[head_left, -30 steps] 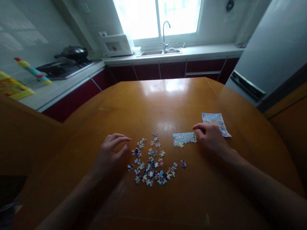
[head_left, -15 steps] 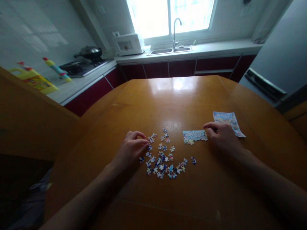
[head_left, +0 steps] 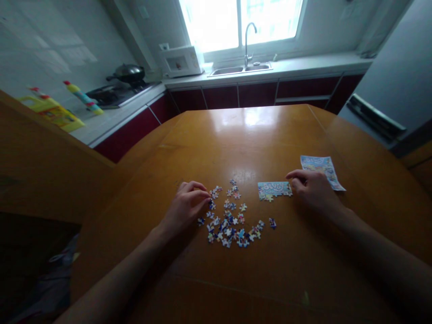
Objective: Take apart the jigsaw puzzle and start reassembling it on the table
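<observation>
Our left hand (head_left: pixel 186 203) is half curled, fingertips close together at the left edge of the loose pieces (head_left: pixel 230 221); we cannot tell whether it grips 1. Our right hand (head_left: pixel 312 188), loosely bent, rests by the joined part's (head_left: pixel 274 188) right end, before the sheet (head_left: pixel 326 167), its hold unclear to us.

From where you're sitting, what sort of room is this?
It looks like a kitchen, probably in a home: there's a sink with a tap under the window, and a dark pot on the stove to the left.
</observation>
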The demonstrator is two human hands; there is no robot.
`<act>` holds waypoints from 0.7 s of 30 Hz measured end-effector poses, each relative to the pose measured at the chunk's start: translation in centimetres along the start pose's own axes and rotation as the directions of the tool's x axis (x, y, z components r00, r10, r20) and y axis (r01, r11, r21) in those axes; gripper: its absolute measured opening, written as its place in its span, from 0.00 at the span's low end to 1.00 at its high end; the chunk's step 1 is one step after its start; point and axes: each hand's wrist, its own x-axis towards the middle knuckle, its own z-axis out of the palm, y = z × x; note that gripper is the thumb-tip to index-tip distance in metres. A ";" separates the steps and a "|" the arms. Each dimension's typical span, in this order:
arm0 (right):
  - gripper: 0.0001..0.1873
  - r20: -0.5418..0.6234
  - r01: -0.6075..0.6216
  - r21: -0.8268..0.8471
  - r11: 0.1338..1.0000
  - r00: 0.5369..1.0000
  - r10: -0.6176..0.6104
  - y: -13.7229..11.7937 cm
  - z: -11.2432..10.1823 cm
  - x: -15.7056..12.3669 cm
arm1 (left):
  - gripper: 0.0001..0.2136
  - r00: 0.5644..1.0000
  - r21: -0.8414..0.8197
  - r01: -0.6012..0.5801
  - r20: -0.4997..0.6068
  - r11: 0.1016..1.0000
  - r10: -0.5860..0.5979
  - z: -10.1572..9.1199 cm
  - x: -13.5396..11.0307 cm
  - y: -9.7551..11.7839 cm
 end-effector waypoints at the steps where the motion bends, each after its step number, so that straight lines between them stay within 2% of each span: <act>1: 0.13 0.001 -0.005 0.005 1.000 1.000 0.005 0.0 0.0 0.0 | 0.05 0.999 -0.024 -0.043 -0.006 0.999 0.042 0.2 0.1 0.6; 4: 0.14 -0.001 -0.005 0.014 1.000 1.000 0.005 -0.1 0.1 0.0 | 0.07 0.984 -0.098 -0.172 0.026 0.980 0.175 1.1 0.5 3.3; 7: 0.14 -0.009 0.023 0.023 0.999 1.000 -0.023 -0.1 0.1 0.0 | 0.07 0.950 -0.092 -0.276 0.126 0.957 0.286 1.9 1.4 5.6; 11: 0.14 -0.020 0.028 0.036 0.999 0.999 -0.027 -0.2 -0.1 0.0 | 0.08 0.908 -0.012 -0.364 0.217 0.931 0.358 2.3 2.6 6.9; 17: 0.15 -0.061 0.033 0.053 0.998 0.998 -0.030 -0.5 -0.7 0.2 | 0.04 0.890 -0.007 -0.371 0.283 0.928 0.358 2.1 3.5 6.8; 21: 0.14 -0.064 0.052 0.085 0.995 0.997 -0.047 -0.8 -0.9 0.3 | 0.04 0.900 -0.134 -0.263 0.321 0.955 0.293 2.2 4.3 7.1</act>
